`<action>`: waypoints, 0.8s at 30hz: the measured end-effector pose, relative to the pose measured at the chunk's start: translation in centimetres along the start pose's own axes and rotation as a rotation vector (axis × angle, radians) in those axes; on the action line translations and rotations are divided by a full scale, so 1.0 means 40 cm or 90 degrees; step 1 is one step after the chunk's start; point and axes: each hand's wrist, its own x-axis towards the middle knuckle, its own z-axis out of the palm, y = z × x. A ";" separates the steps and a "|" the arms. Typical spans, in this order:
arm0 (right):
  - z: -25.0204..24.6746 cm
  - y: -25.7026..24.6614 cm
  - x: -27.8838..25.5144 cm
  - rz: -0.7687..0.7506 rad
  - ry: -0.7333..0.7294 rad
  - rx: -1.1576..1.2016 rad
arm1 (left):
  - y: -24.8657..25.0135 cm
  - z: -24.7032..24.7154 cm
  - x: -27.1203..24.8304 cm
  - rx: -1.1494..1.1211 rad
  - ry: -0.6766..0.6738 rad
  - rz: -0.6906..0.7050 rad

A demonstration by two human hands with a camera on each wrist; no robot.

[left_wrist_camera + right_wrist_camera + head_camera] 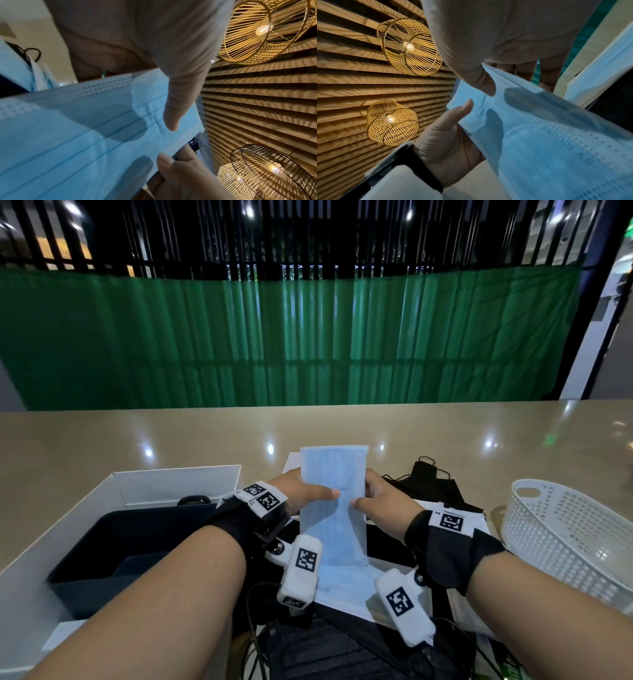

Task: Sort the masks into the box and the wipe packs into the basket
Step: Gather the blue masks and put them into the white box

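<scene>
White box (pixel 120 484) waits at left; the left hand (pixel 301 494) and right hand (pixel 383 508) pinch 1 blue mask (pixel 334 474) upright between them, the basket (pixel 561 529) at right. Thin fabric could slip once either thumb loosens.

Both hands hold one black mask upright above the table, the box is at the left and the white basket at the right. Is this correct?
Not quite: the held mask is light blue, as the head view shows. The left hand and right hand do hold it upright, with the box left and the white basket right.
</scene>
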 end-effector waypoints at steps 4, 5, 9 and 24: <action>0.001 0.000 -0.011 -0.007 -0.044 0.008 | -0.005 0.002 0.005 0.012 -0.014 -0.009; -0.001 0.000 -0.013 -0.009 -0.040 0.017 | -0.004 0.006 0.004 0.014 -0.024 -0.010; -0.014 -0.008 -0.008 -0.019 0.039 0.078 | -0.006 0.012 0.005 0.054 -0.009 -0.028; -0.065 0.063 -0.034 0.219 -0.228 -0.341 | 0.018 -0.024 0.013 0.018 0.312 -0.017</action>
